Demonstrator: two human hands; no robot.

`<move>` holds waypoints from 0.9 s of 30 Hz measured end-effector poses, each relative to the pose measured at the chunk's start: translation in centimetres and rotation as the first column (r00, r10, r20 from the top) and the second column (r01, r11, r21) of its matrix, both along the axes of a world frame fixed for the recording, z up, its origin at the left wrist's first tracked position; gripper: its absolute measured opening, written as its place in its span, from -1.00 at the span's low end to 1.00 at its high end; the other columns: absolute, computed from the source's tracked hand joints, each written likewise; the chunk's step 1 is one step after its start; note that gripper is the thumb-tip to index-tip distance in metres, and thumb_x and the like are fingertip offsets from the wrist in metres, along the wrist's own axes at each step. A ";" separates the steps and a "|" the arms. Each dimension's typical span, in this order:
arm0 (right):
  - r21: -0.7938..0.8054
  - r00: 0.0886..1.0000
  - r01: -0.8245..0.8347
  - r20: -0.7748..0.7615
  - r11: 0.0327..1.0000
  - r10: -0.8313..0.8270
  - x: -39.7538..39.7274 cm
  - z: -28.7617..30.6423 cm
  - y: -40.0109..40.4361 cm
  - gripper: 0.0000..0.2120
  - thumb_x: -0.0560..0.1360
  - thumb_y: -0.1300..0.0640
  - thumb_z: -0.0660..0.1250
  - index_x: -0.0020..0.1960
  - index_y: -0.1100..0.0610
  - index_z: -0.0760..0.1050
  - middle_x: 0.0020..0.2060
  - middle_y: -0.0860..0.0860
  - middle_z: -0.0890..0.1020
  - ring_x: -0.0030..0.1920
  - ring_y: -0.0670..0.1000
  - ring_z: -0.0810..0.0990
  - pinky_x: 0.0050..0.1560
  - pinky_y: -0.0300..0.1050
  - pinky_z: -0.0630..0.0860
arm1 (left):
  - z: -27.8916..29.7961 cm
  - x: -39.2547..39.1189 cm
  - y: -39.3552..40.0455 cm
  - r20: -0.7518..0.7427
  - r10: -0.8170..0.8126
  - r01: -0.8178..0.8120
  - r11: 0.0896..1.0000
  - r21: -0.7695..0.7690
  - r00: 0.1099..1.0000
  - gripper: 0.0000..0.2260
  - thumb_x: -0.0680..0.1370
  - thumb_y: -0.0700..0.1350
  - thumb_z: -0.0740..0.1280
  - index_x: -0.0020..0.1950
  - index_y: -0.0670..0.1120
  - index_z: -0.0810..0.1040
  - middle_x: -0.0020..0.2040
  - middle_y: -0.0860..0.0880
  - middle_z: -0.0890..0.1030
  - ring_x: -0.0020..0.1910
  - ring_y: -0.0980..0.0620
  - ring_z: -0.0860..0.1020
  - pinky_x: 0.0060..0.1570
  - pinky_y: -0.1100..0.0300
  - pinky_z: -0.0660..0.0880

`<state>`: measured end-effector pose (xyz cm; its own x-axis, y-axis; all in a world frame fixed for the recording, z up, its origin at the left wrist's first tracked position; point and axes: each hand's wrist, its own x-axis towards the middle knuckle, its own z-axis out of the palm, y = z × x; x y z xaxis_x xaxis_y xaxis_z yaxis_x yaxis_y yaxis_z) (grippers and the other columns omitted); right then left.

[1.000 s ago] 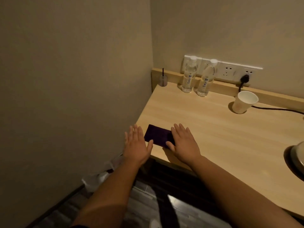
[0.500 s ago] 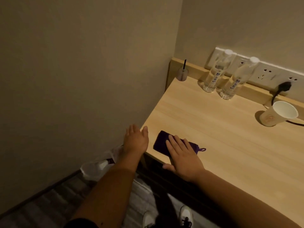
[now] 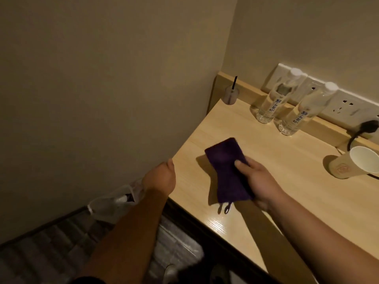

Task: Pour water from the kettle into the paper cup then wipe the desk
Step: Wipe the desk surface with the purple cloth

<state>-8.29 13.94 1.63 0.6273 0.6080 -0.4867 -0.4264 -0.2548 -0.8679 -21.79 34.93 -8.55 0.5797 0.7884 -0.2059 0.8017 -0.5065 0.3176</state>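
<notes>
A dark purple cloth [image 3: 227, 171] with a small hanging loop is pinched in my right hand [image 3: 258, 181], thumb on top. It hangs just above the front left part of the wooden desk [image 3: 297, 191] and casts a shadow to its left. My left hand [image 3: 161, 178] sits at the desk's left front corner, back up, its fingers turned down out of sight. The paper cup [image 3: 346, 167] stands upright at the right edge of the view, near the back ledge. The kettle is outside the view.
Two clear water bottles [image 3: 270, 103] [image 3: 301, 113] stand against the back ledge below a wall socket strip [image 3: 344, 105] holding a black plug [image 3: 367, 127]. A small jar with a black stick [image 3: 231, 96] fills the back corner. A plastic-lined bin [image 3: 110, 203] sits on the floor beside the wall.
My right hand went from pressing flat on the cloth to gripping it and raising it off the desk. My left hand stays at the desk corner. The view swung left, hiding the kettle.
</notes>
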 end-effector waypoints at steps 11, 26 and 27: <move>-0.700 0.052 -0.003 0.713 0.715 0.699 13.1 -8.7 12.1 -0.59 0.60 0.07 0.13 0.41 0.18 0.30 0.38 0.16 0.38 0.37 0.20 0.30 0.37 0.13 0.21 | -0.3 -0.2 -0.4 0.095 0.025 -0.032 0.997 0.076 0.995 -0.58 0.67 0.01 0.09 -0.33 -0.09 0.48 -0.43 -0.07 0.48 -0.46 -0.06 0.47 -0.39 0.17 0.42; -0.429 0.410 -0.423 0.695 0.798 0.591 -12.7 -5.4 -6.8 -0.61 0.60 0.10 0.21 0.42 0.11 0.38 0.37 -0.03 0.43 0.39 -0.07 0.34 0.42 -0.09 0.20 | -1.4 -0.1 0.3 0.051 -0.050 0.043 0.991 0.124 0.997 -0.34 0.64 0.15 -0.20 -0.09 -0.19 0.60 -0.13 -0.22 0.64 -0.17 -0.22 0.57 -0.23 0.05 0.37; -0.337 0.599 -0.401 0.607 0.852 0.522 -12.6 -4.3 -7.1 -0.63 0.62 0.06 0.17 0.41 0.06 0.39 0.33 -0.10 0.47 0.33 -0.15 0.40 0.35 -0.23 0.26 | -1.4 0.0 0.3 0.045 -0.051 0.045 0.992 0.121 0.998 -0.34 0.63 0.15 -0.20 -0.08 -0.20 0.60 -0.12 -0.23 0.64 -0.15 -0.24 0.58 -0.21 0.04 0.38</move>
<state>-20.90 6.86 -2.64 0.4691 0.8658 -0.1742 0.4488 -0.4036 -0.7973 -21.81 35.26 -9.93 0.6242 0.7768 -0.0831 0.7610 -0.5805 0.2896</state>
